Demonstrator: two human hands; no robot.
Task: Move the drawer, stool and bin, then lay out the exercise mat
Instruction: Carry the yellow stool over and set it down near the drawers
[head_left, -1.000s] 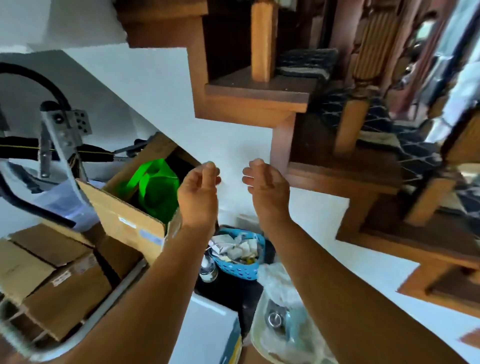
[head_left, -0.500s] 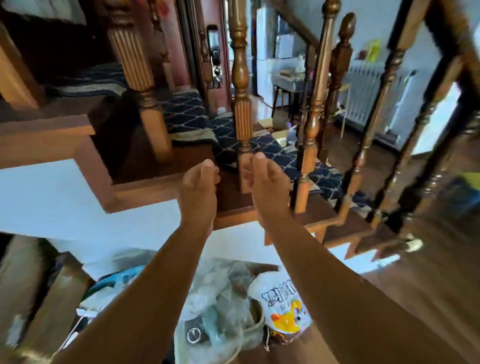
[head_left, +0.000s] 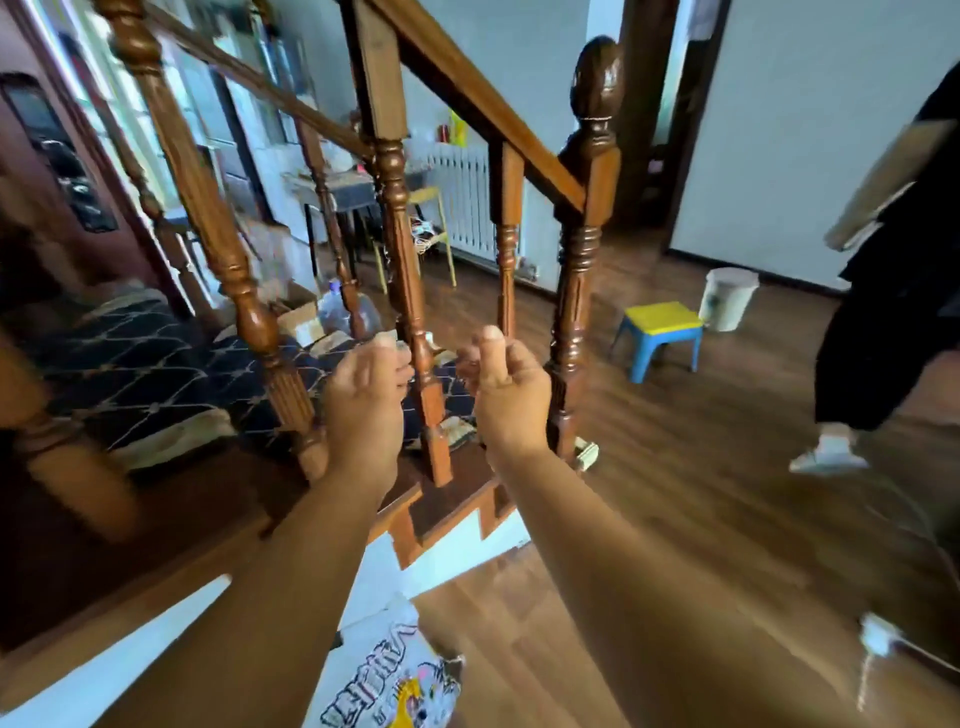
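Both hands, left (head_left: 363, 400) and right (head_left: 506, 397), are raised with fingers loosely curled, holding nothing. The stool (head_left: 658, 332) stands upright well beyond the right hand (floor, past the newel post (head_left: 584, 249)), with the bin (head_left: 727, 297) just behind it.

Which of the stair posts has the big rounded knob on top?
The thick newel post at the foot of the handrail, nearest the stool. The slimmer balusters all run up into the rail without knobs.

A yellow-topped blue stool (head_left: 658, 332) stands upright just beside a white bin (head_left: 727, 298).
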